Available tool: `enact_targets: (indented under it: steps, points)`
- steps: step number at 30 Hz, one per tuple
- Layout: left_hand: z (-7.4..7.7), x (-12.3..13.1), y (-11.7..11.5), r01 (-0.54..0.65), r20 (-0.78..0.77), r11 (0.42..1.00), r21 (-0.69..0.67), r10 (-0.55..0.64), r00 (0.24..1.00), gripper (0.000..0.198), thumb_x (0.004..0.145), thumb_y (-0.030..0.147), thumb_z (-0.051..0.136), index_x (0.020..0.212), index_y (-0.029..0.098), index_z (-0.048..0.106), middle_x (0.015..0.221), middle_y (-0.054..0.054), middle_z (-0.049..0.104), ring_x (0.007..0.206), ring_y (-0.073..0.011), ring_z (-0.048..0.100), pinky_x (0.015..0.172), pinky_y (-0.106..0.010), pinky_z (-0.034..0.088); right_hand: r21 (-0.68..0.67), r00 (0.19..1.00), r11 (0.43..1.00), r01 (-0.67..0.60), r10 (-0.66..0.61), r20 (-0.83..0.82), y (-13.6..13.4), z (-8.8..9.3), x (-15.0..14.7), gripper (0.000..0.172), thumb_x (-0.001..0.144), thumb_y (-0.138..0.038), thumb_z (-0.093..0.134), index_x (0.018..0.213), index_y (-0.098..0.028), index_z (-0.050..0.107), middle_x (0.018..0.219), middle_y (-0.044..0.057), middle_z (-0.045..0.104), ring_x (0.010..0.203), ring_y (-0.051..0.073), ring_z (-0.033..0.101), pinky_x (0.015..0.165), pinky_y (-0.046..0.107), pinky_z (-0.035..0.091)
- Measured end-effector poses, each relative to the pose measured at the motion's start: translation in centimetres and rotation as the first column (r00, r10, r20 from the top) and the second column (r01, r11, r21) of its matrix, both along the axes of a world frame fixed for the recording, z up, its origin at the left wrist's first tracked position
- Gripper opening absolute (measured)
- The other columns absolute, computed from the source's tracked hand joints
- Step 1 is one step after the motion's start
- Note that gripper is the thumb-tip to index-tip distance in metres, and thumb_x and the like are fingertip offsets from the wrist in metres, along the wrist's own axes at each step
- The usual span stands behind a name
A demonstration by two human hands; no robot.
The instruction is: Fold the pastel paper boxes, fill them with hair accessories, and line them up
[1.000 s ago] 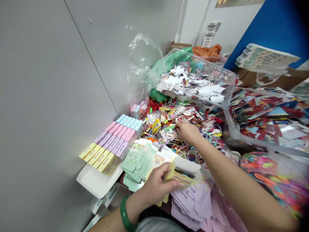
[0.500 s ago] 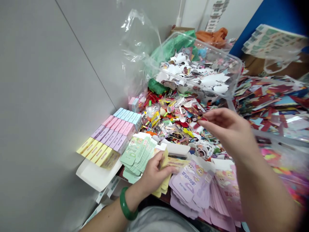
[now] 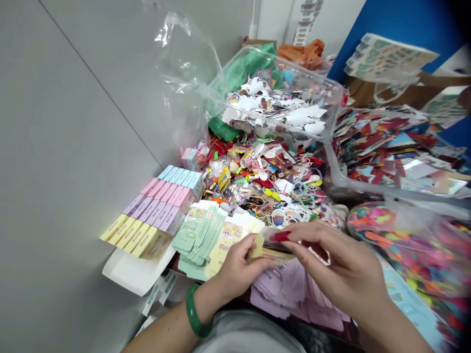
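My left hand (image 3: 239, 267), with a green bangle (image 3: 197, 311) on its wrist, grips a small yellow carton (image 3: 259, 251) whose end is open. At that opening, my right hand (image 3: 331, 260) pinches a small red piece (image 3: 280, 236) between thumb and fingertips. Its exact kind is too small to make out. Flat purple cartons (image 3: 277, 289) lie fanned beneath my hands, and flat pink cartons (image 3: 324, 301) are partly covered by my right hand. Left of my left hand are flat green cartons (image 3: 200, 233) and flat yellow cartons (image 3: 230, 235).
Filled yellow, purple, pink and blue boxes (image 3: 158, 201) stand in rows by the grey wall (image 3: 73, 171). Small trinkets (image 3: 257, 181) are heaped behind my hands. Beyond them is a clear tub (image 3: 333, 117) of paper cutouts. At right are a card-filled bin (image 3: 346, 179) and a bag of colourful pieces (image 3: 401, 250).
My right hand has come down and left from above the trinkets to the yellow carton's opening, bringing the red piece. My left hand keeps its grip on the carton. The view has swung right.
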State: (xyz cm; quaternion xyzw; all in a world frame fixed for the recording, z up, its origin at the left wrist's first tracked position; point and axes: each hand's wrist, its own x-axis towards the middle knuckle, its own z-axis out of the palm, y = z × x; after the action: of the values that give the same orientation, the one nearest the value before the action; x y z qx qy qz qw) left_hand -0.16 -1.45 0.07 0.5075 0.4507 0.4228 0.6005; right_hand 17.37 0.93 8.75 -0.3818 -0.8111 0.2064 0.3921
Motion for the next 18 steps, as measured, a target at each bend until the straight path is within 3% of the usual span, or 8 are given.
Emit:
enact_targets:
  steps: [5,9,12,18]
  points:
    - [0.0,0.8,-0.3,-0.008,0.015,1.0,-0.03,0.008,1.0,0.033,0.075,0.038,0.076,0.097,0.017,0.063,0.088,-0.003,0.065,0.083,-0.0179,0.058,0.076,-0.028,0.046,-0.058,0.999,0.998,0.036,-0.036,0.005,-0.7,0.1,0.9,0.013,0.089,-0.014,0.06,0.096,-0.025,0.06,0.09,-0.001,0.07,0.073,0.011,0.062,0.067,0.023,0.05]
    - [0.2,1.2,-0.5,0.022,0.085,0.998,-0.055,-0.017,0.996,0.032,0.075,0.033,0.077,0.099,0.017,0.063,0.095,-0.003,0.066,0.09,-0.0196,0.06,0.081,-0.029,0.047,-0.028,0.997,0.996,0.081,-0.081,0.002,-1.2,-0.5,1.4,0.016,0.088,-0.013,0.06,0.097,-0.025,0.061,0.095,0.0,0.07,0.084,0.013,0.063,0.076,0.026,0.05]
    - [0.5,1.4,-0.6,0.039,0.167,0.995,-0.093,-0.023,0.986,0.033,0.074,0.029,0.077,0.102,0.017,0.063,0.099,-0.004,0.067,0.092,-0.0194,0.06,0.083,-0.029,0.048,-0.062,0.992,0.992,0.105,-0.109,-0.057,-1.5,-0.8,1.9,0.015,0.088,-0.014,0.06,0.098,-0.027,0.061,0.094,0.0,0.069,0.088,0.015,0.064,0.073,0.026,0.051]
    - [0.7,1.4,-0.9,0.131,0.277,0.978,-0.163,-0.082,0.957,0.038,0.073,0.025,0.078,0.107,0.018,0.063,0.104,-0.004,0.069,0.096,-0.0199,0.063,0.088,-0.031,0.049,-0.085,0.991,0.988,0.13,-0.128,0.025,-1.5,-0.9,2.7,0.01,0.088,-0.017,0.061,0.093,-0.025,0.061,0.089,0.0,0.068,0.073,0.012,0.06,0.064,0.024,0.048]
